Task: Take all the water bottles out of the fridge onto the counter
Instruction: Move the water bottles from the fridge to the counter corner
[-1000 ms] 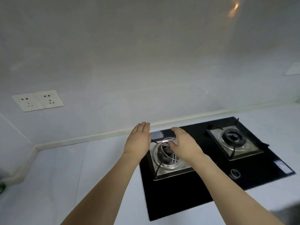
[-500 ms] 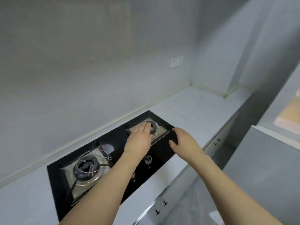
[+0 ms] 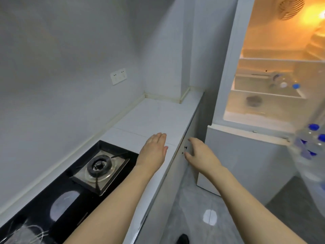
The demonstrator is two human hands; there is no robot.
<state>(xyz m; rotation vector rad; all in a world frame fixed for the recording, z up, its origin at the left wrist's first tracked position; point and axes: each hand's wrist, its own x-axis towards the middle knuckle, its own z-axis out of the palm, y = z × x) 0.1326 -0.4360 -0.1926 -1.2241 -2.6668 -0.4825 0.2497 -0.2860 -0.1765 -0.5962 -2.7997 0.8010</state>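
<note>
Here, both hands, left (image 3: 154, 152) and right (image 3: 200, 154), are held flat and empty beside the lit white fridge (image 3: 263, 67); the blue-capped clear plastic bottles (image 3: 311, 147) in its door are best gripped mid-body before being moved to the white desk (image 3: 154, 117).

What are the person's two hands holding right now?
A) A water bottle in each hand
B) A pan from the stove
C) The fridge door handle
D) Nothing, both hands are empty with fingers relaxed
D: the left hand hovers flat over the counter and the right hand reaches forward with loose fingers, gripping nothing; the bottles remain in the open fridge.
</note>
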